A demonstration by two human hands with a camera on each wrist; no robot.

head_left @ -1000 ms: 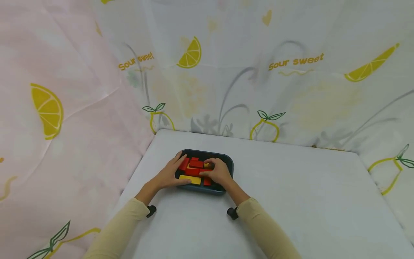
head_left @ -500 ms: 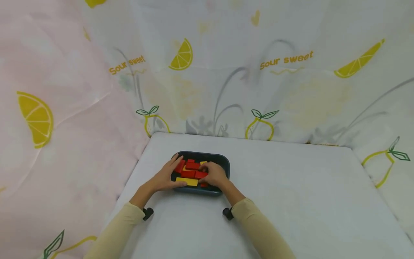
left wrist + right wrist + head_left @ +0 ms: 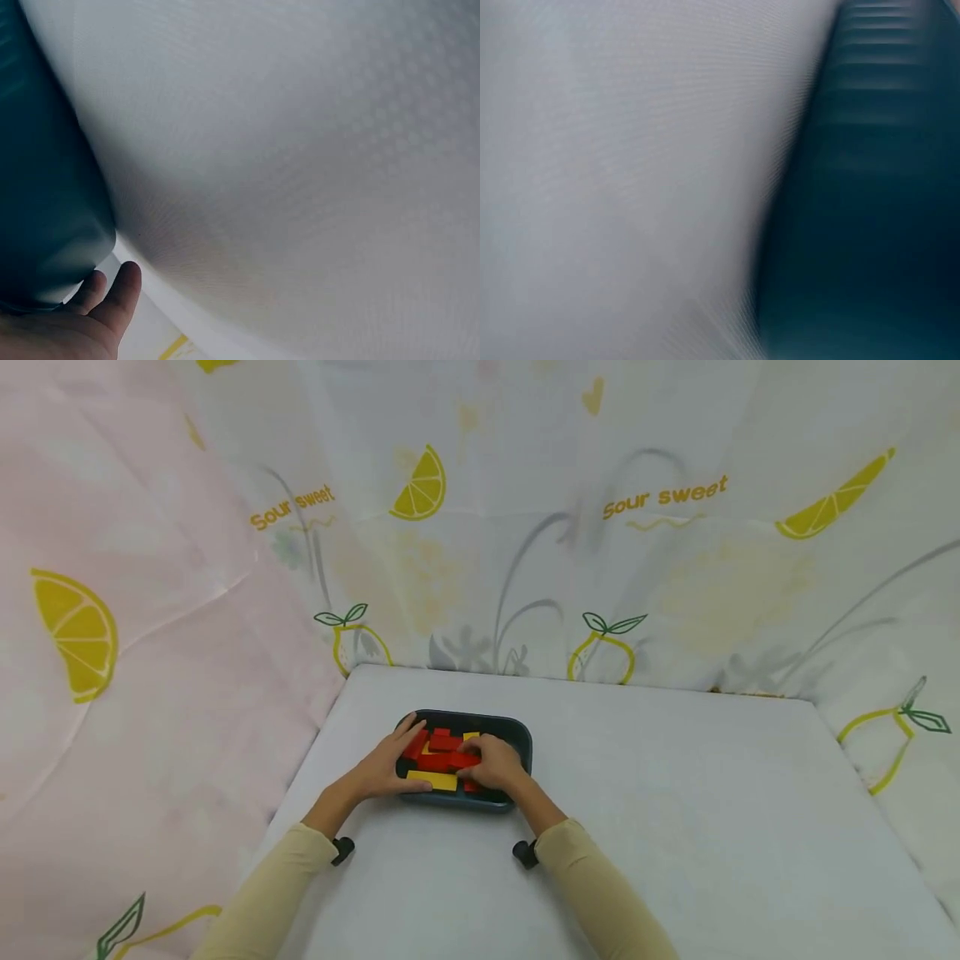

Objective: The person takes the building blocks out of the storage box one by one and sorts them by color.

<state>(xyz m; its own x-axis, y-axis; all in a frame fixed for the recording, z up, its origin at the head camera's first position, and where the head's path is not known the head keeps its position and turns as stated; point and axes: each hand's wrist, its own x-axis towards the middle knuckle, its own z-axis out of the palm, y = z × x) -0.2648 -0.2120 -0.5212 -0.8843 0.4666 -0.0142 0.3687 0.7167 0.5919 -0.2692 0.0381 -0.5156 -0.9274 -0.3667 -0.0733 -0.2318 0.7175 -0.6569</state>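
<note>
A dark blue-green tray (image 3: 519,735) with red and yellow rectangular blocks in it stands on the white table in the head view. My left hand (image 3: 381,771) spans the tray's left end with fingers spread, its thumb lying by a long yellow block (image 3: 435,780) at the near side. In the left wrist view, fingers of the left hand (image 3: 101,315) extend past the tray's corner (image 3: 67,217). Over the tray's right half, my right hand (image 3: 497,763) pinches a red block (image 3: 463,761) between thumb and fingers. The right wrist view shows only the tray wall (image 3: 862,225) and tabletop.
More red blocks lie around the left and back of the tray, such as an upright-looking red block (image 3: 416,744). White tabletop (image 3: 660,793) extends widely to the right. Fruit-printed cloth (image 3: 510,527) hangs behind and at the left.
The right hand stays at the red block, which now looks slightly tilted. The left hand holds its place on the tray. The head view has shifted a little.
</note>
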